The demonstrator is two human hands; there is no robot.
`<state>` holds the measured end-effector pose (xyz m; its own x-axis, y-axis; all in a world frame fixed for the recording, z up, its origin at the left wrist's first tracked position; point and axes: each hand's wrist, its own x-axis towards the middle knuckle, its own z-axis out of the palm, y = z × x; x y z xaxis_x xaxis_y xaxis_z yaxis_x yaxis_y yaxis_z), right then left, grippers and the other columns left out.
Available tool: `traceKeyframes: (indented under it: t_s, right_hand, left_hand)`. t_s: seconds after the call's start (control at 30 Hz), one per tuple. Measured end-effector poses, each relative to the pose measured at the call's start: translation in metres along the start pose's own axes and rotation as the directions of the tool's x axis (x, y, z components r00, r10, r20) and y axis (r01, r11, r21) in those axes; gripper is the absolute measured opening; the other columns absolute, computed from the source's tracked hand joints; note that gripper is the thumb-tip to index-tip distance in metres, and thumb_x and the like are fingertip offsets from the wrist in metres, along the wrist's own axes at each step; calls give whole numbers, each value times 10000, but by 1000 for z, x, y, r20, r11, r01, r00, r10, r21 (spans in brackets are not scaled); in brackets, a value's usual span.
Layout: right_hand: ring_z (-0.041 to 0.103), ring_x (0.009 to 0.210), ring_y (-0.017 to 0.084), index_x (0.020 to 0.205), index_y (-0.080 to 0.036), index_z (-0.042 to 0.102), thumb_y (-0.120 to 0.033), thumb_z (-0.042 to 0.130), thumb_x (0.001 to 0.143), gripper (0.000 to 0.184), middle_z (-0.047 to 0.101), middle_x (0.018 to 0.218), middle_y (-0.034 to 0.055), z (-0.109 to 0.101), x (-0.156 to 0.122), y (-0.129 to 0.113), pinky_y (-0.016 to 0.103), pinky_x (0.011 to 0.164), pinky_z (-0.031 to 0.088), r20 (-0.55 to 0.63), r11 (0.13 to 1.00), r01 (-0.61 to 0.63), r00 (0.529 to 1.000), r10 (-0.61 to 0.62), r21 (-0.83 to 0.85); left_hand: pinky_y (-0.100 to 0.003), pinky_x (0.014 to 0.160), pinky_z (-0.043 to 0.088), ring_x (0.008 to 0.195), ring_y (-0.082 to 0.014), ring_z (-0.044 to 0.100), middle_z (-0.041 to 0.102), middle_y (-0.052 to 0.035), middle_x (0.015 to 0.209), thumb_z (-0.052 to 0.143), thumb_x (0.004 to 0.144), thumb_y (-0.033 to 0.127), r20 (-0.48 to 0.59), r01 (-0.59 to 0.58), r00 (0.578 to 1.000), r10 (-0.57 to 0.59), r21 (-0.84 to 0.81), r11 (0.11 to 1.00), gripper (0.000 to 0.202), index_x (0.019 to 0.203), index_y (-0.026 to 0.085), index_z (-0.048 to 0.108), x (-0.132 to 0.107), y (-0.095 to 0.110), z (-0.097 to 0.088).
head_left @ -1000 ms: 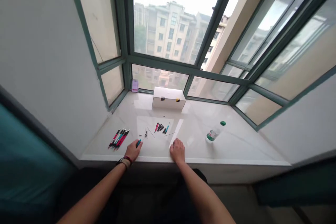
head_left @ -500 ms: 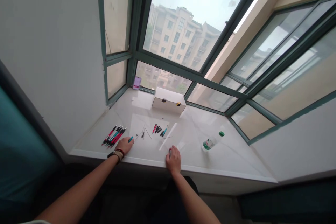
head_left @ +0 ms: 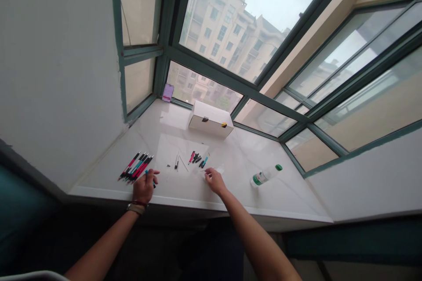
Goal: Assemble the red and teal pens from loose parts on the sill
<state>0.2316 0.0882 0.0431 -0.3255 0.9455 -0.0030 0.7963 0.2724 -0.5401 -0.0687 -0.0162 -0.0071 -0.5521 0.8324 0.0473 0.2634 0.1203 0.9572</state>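
Note:
My left hand [head_left: 143,188] is closed round a teal pen part [head_left: 150,177] at the front of the white sill [head_left: 184,193], right beside a row of several red, teal and black pens [head_left: 136,167]. My right hand [head_left: 213,180] rests further right, fingers pinched on a thin pen refill [head_left: 207,169] lying on the sill. Between and beyond the hands lie loose pen parts [head_left: 198,159] and a couple of small dark pieces [head_left: 176,164].
A white box [head_left: 211,119] stands at the back of the sill by the window frame. A small purple item [head_left: 168,92] sits in the back left corner. A clear plastic bottle with a green cap [head_left: 265,174] lies on its side at the right.
The view tilted and shifted. My left hand moved left toward the row of pens with the teal part. My right hand reached forward from the sill edge to the thin refill.

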Motion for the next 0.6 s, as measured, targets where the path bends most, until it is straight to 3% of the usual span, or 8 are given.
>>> traceKeyframes:
  t_s: [0.17, 0.3, 0.43, 0.6]
  right_hand:
    - [642, 861, 200, 988, -226, 669, -228, 584, 852, 160, 712, 934, 45, -5, 60, -26, 272, 741, 443, 136, 975, -46, 988, 77, -218]
    - [614, 994, 222, 1083, -224, 640, -217, 648, 820, 264, 681, 1073, 74, 0, 81, -21, 279, 775, 419, 151, 921, -87, 976, 154, -380]
    - [602, 986, 203, 1147, -227, 600, -268, 686, 823, 338, 666, 1055, 56, 2, 87, -8, 272, 798, 409, 112, 926, -129, 977, 179, -355]
    - [603, 950, 203, 1102, -221, 636, -276, 684, 833, 278, 665, 1000, 50, -1, 93, 2, 270, 799, 408, 190, 953, -88, 971, 148, -291]
  left_hand:
    - [-259, 591, 422, 603, -157, 582, 629, -3, 648, 343, 962, 504, 23, -107, 994, 105, 70, 992, 484, 843, 201, 701, 0, -4, 4]
    - [-268, 622, 394, 659, -174, 597, 650, -19, 676, 367, 965, 455, 55, -220, 976, 213, 269, 938, 411, 819, 213, 664, -7, -8, 7]
    - [-279, 648, 398, 729, -201, 640, 708, -47, 745, 337, 968, 451, 159, -222, 972, 175, 363, 905, 432, 870, 216, 686, -10, -12, 11]
    - [-286, 696, 425, 830, -230, 667, 742, -67, 892, 336, 957, 470, 231, -212, 965, 127, 392, 895, 425, 1001, 222, 678, -9, -14, 12]
